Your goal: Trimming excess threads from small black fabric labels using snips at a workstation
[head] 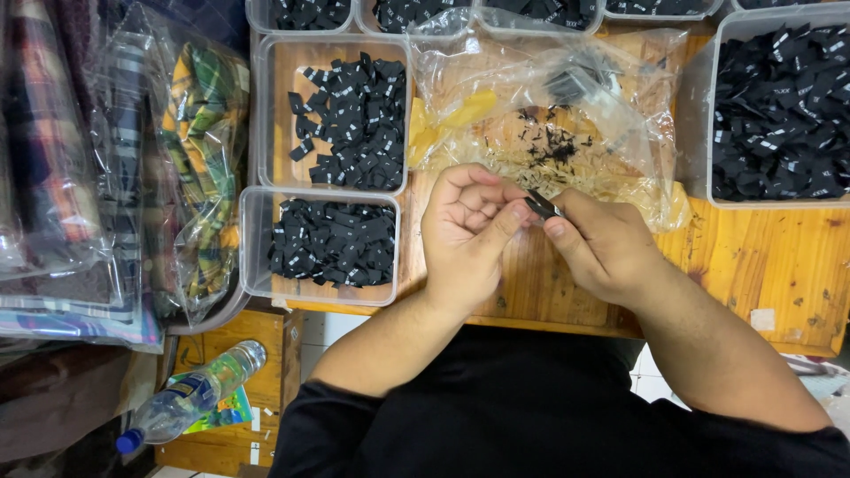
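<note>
Both hands meet over the near edge of the wooden desk [761, 257], sharing one small black fabric label [542, 205] between them. The left hand [465, 235] is curled, its thumb and forefinger pinching the near end of the label; the right hand [602, 243] closes its grip on the other end with thumb and forefinger, so neither hand is open and both hold the same piece. The label hangs in the air just above the desk, near a crumpled clear plastic bag [567, 97] that lies open on the far side with black offcuts and thread scraps [553, 146] scattered inside. The main risk, as I judge it, is the small size of the label: a loosened pinch on either side could drop it, and because the hands work right at the desk's near edge it could fall past the edge into the lap or to the floor by the plastic water bottle [190, 394]. If it falls the other way, it could land among the dark scraps and be hard to tell apart from them. On the left sit clear tubs of black labels [336, 241] and [350, 119], and a bigger one at far right [779, 111]; a dropped piece could end up in the wrong tub. The bagged plaid fabrics [199, 150] at far left seem well out of the way.
</note>
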